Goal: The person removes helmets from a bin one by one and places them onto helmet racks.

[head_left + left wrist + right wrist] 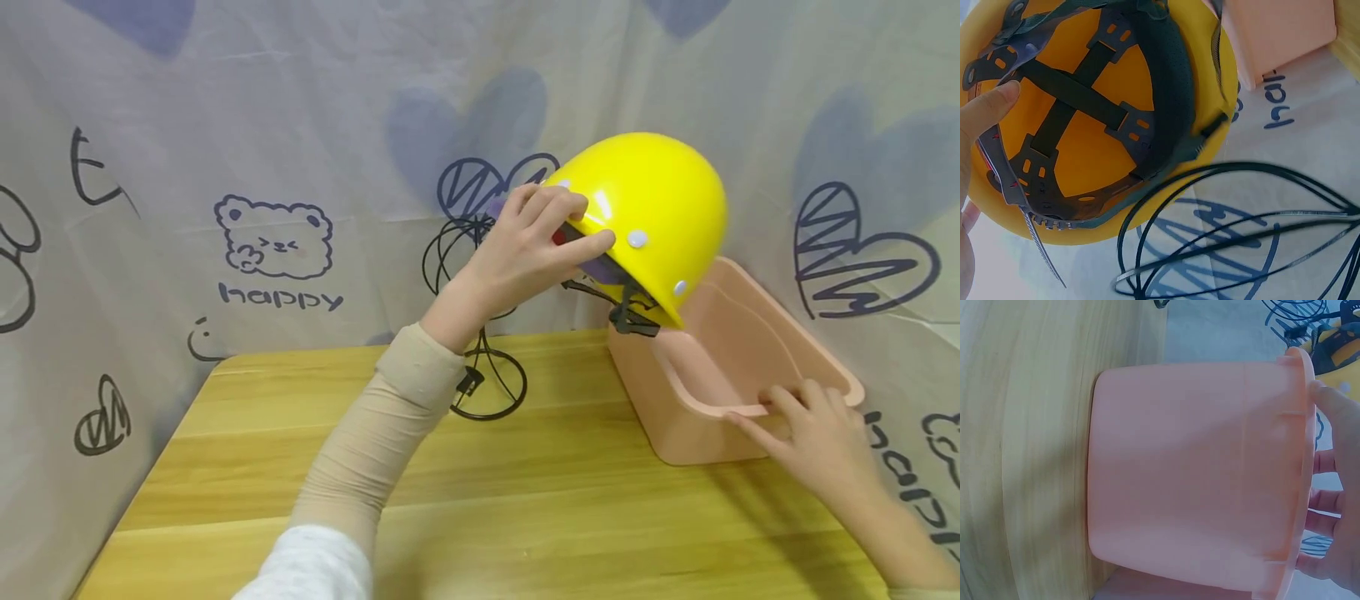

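A yellow hard hat (652,208) hangs tilted above the table, between a black wire stand and a pink plastic bin. My left hand (536,229) grips it by the brim, thumb inside against the headband. The left wrist view looks into the yellow shell, with its dark strap suspension (1075,94) and a chin strap along the edge. At the right, my right hand (821,437) holds the near rim of the bin (652,408), fingers hooked over the edge. The wire stand (491,408) is partly hidden behind my left forearm.
The wooden table (510,517) reaches back to a cloth backdrop (360,108) printed with hearts, bears and lettering. Cloth also hangs at the left and right sides. The bin stands upright at the table's back right, its open top under the hard hat.
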`<state>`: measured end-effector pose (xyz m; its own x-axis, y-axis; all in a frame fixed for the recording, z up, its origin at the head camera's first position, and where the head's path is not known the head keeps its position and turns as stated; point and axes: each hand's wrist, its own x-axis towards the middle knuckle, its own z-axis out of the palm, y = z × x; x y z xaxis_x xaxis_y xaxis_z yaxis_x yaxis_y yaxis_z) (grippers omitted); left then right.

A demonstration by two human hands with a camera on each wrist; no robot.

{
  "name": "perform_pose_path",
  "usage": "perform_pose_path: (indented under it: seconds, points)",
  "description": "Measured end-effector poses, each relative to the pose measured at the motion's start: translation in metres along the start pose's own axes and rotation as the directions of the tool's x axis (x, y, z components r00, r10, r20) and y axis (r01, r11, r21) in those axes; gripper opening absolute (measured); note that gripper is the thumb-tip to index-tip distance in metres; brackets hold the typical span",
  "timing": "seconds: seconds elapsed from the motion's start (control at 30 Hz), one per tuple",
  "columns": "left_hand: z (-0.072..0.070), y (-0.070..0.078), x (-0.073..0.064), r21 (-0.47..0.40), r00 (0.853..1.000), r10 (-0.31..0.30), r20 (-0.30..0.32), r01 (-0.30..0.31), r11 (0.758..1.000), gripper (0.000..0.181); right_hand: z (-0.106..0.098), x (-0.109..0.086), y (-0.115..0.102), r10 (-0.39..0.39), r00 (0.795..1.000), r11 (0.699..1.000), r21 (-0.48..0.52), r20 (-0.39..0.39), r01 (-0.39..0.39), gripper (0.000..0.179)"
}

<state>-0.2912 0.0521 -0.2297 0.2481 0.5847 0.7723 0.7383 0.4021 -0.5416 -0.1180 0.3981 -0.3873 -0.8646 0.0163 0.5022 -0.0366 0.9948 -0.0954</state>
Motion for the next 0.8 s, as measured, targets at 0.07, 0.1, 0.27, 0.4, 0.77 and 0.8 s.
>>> perform_pose_path:
  seconds: [0.07, 0.1, 0.27, 0.4, 0.77, 0.8]
  points:
    - [-0.003, -0.003, -0.001, 0.007, 1.000, -0.002, -0.008, 0.002, 1.000, 0.012, 0.000, 0.000, 0.000, -0.003, 1.000, 1.000, -0.001, -0.005, 0.003, 0.053]
    - [-0.004, -0.004, -0.001, 0.015, 1.000, -0.003, -0.016, 0.003, 1.000, 0.012, 0.000, 0.000, 0.001, -0.001, 1.000, 1.000, 0.000, -0.004, 0.001, 0.053]
    - [-0.009, -0.011, -0.001, 0.044, 0.999, -0.010, -0.047, 0.012, 0.999, 0.014, 0.000, -0.001, 0.001, 0.020, 1.000, 1.000, 0.005, 0.016, -0.020, 0.052]
    - [-0.015, -0.016, -0.004, 0.034, 0.999, -0.026, -0.045, 0.028, 0.999, 0.012, 0.000, -0.001, 0.000, 0.022, 1.000, 1.000, 0.010, 0.011, -0.022, 0.051]
    - [-0.034, -0.032, -0.015, 0.045, 0.997, -0.050, -0.058, 0.053, 0.998, 0.013, 0.002, -0.001, -0.001, 0.026, 1.000, 1.000, 0.017, 0.006, -0.026, 0.052]
    - [-0.036, -0.033, -0.017, 0.047, 0.997, -0.053, -0.054, 0.056, 0.997, 0.013, 0.002, -0.001, -0.001, 0.028, 1.000, 0.999, 0.017, 0.010, -0.028, 0.052]
